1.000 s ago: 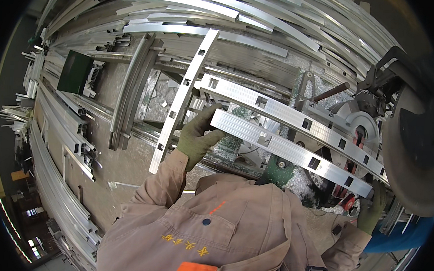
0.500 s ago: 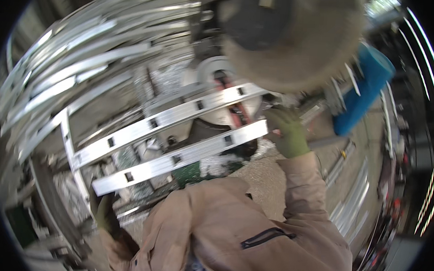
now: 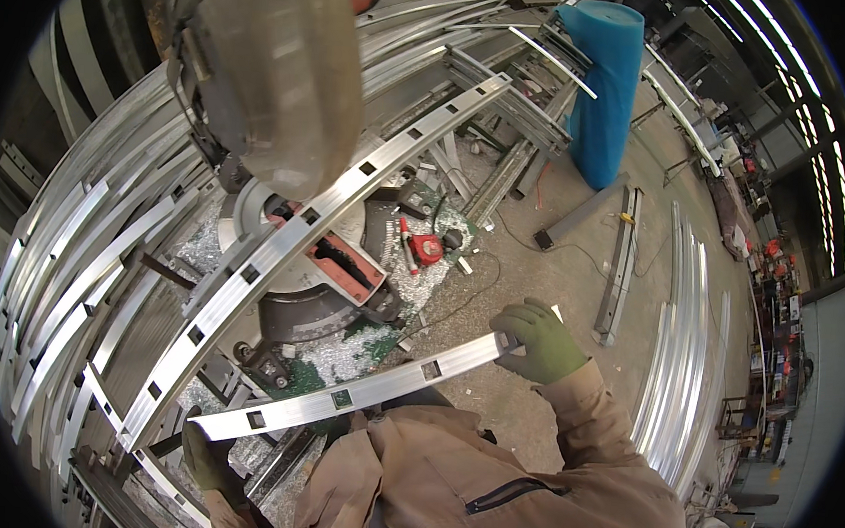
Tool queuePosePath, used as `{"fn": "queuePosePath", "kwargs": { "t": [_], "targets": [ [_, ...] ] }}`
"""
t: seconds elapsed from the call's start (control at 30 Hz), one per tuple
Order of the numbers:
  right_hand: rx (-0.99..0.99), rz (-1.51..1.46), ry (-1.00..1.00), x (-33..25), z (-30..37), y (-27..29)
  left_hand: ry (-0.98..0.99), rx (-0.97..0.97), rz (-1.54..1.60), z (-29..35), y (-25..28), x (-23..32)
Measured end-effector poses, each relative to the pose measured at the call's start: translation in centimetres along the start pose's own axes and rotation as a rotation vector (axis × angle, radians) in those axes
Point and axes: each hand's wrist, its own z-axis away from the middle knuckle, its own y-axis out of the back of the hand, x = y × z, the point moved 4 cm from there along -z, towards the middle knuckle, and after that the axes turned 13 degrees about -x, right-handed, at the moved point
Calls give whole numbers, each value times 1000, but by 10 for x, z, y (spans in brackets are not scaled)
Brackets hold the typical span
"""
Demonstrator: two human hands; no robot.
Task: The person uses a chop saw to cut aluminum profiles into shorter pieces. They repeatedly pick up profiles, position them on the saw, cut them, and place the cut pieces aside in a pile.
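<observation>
A short silver aluminium profile (image 3: 386, 386) with square cut-outs lies across in front of my body, held between both hands. My right hand (image 3: 545, 347), in a green glove, grips its right end with the fingers curled over the tip. At the left end my left hand (image 3: 207, 459), gloved in darker green, is closed around the profile; part of that hand is in shadow. Beyond it, a longer aluminium profile (image 3: 278, 247) with similar square holes rests across a cut-off saw's round table (image 3: 348, 219). The saw's big grey guard (image 3: 274, 81) stands above, and a red insert (image 3: 349, 271) shows in the table.
Long aluminium bars (image 3: 62, 310) are stacked at the left. A red tool (image 3: 425, 250) lies among metal chips beside the saw. Farther off stands a blue roll (image 3: 607, 96). More silver profiles (image 3: 673, 357) and a grey beam (image 3: 619, 266) lie on the floor at right.
The view has swung to the right and steadied. The short profile, still in both hands, is now farther from the long one, with a wider gap at its right end.
</observation>
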Motion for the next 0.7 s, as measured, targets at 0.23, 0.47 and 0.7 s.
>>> {"fn": "queuePosePath", "kwargs": {
  "t": [0.23,0.47,0.7],
  "targets": [
    [-84,-119,9,74,56,-46,33,-148,-91,27,-144,11],
    [-110,-452,-92,199,98,-111,-272,-401,-105,78,-393,1],
    [515,-1254,-153,345,86,-1,-209,-654,-600,115,-612,-27]
  ]
}}
